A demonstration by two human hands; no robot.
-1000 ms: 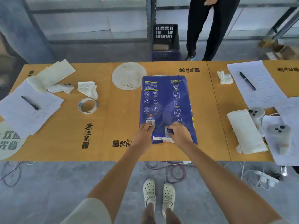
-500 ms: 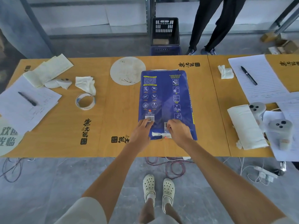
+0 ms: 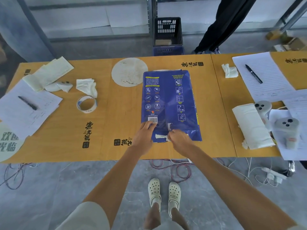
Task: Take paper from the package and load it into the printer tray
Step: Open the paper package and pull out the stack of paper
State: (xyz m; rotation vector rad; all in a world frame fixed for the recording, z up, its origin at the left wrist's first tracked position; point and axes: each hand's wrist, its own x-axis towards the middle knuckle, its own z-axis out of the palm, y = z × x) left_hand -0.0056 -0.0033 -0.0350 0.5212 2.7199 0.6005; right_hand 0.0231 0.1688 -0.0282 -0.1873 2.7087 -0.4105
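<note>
A blue paper package lies flat on the middle of the wooden table, its long side running away from me. Its near end is torn, with white paper showing through the wrapper. My left hand presses flat on the near left corner, beside the barcode. My right hand pinches the torn wrapper flap at the near edge. No printer or tray is in view.
A tape roll, crumpled tissues and papers with a pen lie to the left. At right are lined sheets with a pen, a folded cloth and two grey controllers. A person's legs and a crate stand beyond the table.
My right hand has slid a little toward me along the torn end, and more white paper shows. My left hand stays pressed on the package. The person behind has shifted right.
</note>
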